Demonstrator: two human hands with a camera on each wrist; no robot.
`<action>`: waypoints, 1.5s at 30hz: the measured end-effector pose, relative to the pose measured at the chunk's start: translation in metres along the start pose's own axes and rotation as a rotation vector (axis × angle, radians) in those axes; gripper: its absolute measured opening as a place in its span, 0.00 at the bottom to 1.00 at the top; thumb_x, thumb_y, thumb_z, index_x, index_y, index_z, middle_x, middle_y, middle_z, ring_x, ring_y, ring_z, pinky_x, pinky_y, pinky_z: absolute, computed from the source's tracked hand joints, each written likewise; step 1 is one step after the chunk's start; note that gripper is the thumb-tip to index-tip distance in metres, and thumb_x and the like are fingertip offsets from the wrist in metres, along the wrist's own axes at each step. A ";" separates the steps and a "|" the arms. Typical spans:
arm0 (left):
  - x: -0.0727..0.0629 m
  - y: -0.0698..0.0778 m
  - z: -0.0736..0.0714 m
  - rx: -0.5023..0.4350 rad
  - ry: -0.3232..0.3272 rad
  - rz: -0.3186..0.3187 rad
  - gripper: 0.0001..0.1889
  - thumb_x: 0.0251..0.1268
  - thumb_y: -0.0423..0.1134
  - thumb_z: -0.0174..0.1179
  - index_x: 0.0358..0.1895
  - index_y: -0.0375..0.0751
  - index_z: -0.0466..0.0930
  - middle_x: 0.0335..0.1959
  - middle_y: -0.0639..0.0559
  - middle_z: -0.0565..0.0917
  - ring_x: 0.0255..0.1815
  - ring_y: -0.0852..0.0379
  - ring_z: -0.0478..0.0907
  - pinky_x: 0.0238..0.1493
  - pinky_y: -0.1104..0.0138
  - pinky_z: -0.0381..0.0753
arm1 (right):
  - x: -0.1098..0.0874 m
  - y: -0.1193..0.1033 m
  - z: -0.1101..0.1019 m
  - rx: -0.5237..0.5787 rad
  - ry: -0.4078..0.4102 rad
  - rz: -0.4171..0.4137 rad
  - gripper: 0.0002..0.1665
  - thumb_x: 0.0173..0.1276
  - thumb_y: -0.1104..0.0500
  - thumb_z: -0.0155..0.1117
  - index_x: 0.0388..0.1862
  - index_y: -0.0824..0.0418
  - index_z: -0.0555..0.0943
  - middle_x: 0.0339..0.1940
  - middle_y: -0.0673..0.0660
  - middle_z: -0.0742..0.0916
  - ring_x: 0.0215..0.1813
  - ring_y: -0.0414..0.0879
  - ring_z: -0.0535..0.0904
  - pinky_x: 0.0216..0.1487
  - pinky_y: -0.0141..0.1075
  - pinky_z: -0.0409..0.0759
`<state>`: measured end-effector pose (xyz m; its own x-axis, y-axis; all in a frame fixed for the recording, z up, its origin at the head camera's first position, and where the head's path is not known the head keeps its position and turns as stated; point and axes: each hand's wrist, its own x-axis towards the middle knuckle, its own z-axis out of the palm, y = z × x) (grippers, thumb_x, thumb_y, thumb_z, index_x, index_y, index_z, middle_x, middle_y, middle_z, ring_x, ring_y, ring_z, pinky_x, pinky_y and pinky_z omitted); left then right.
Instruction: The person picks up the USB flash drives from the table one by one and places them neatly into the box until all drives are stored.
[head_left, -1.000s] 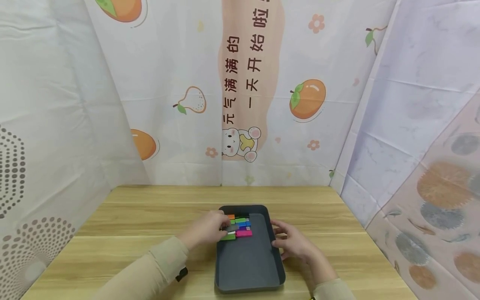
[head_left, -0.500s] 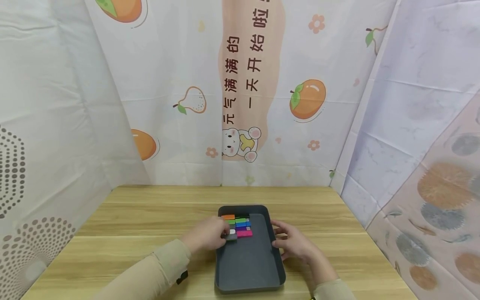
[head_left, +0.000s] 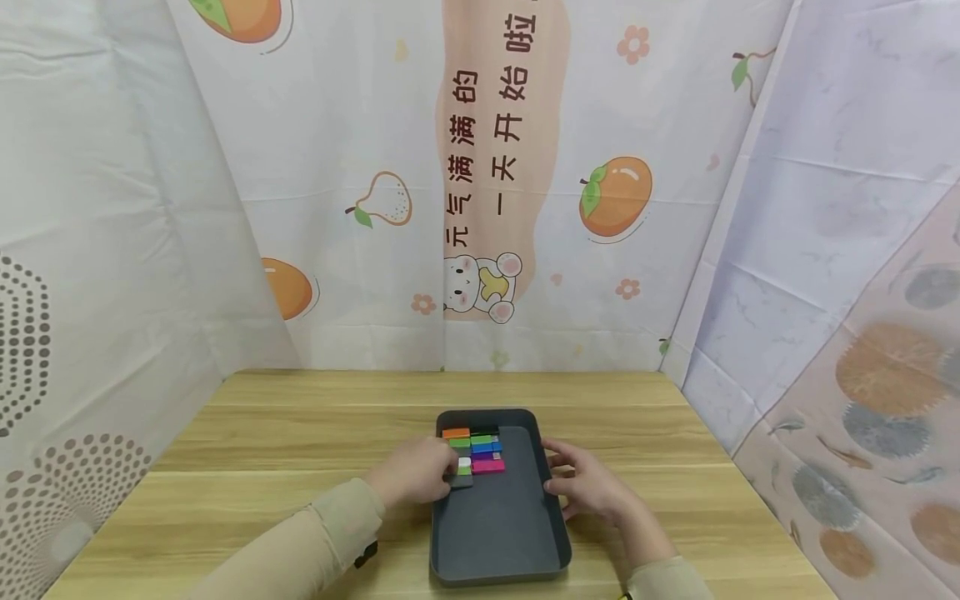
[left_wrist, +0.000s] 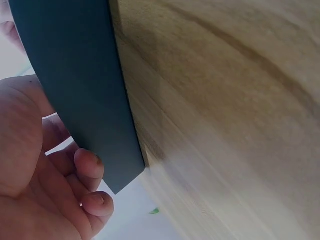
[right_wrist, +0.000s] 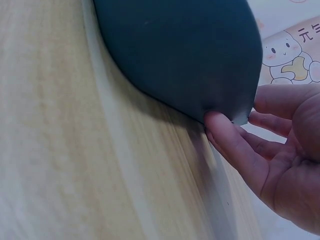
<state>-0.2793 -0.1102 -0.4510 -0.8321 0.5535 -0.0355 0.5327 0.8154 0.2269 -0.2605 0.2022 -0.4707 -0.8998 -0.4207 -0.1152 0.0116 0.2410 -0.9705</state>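
Note:
A dark grey tray (head_left: 501,533) holds several colourful USB flash drives, lined up in two columns toward its far left. My left hand (head_left: 416,472) reaches over the tray's left wall and pinches a grey flash drive (head_left: 461,481), which lies just nearer me than a green and white one (head_left: 463,468). In the left wrist view that wall hides the fingertips and the drive. My right hand (head_left: 588,482) touches the tray's right wall with fingers loosely extended; its thumb (right_wrist: 227,135) rests low against the outside of the wall.
A pink flash drive (head_left: 488,467), a blue one (head_left: 487,447) and an orange one (head_left: 456,433) lie inside the tray. The wooden table (head_left: 300,433) extends around it, with printed curtains (head_left: 360,275) behind and at both sides.
My left hand has brought the grey flash drive toward me, from above the left column to its near end beside the green one. The right hand and tray stay put.

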 end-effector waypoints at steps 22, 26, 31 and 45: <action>-0.002 0.002 0.001 0.013 0.055 0.026 0.05 0.54 0.40 0.74 0.32 0.47 0.89 0.25 0.62 0.79 0.25 0.62 0.71 0.28 0.66 0.74 | 0.001 0.000 -0.001 0.020 -0.003 0.011 0.44 0.69 0.68 0.64 0.81 0.63 0.59 0.67 0.73 0.70 0.55 0.60 0.78 0.37 0.55 0.86; -0.001 -0.002 0.001 -0.025 0.074 0.033 0.06 0.58 0.43 0.73 0.35 0.46 0.89 0.29 0.61 0.82 0.28 0.62 0.73 0.30 0.66 0.76 | 0.002 -0.002 0.000 -0.022 0.017 0.006 0.41 0.72 0.65 0.64 0.81 0.64 0.59 0.66 0.73 0.72 0.57 0.59 0.78 0.40 0.52 0.86; -0.002 -0.010 -0.008 -0.128 0.150 0.037 0.06 0.64 0.41 0.69 0.39 0.43 0.88 0.35 0.55 0.83 0.32 0.63 0.75 0.34 0.66 0.80 | 0.000 -0.013 -0.003 -0.123 0.054 -0.070 0.40 0.73 0.61 0.64 0.79 0.68 0.61 0.67 0.74 0.73 0.61 0.64 0.77 0.46 0.50 0.85; -0.014 -0.027 -0.056 -0.043 0.581 0.105 0.22 0.62 0.44 0.72 0.57 0.42 0.83 0.54 0.49 0.82 0.56 0.48 0.80 0.58 0.54 0.80 | -0.009 -0.071 -0.025 -0.485 0.235 -0.368 0.40 0.73 0.48 0.66 0.78 0.59 0.66 0.76 0.62 0.70 0.77 0.63 0.61 0.70 0.66 0.60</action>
<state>-0.2911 -0.1494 -0.4023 -0.7301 0.4368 0.5255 0.6200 0.7469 0.2405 -0.2637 0.2105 -0.3951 -0.8795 -0.3621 0.3089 -0.4641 0.5083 -0.7255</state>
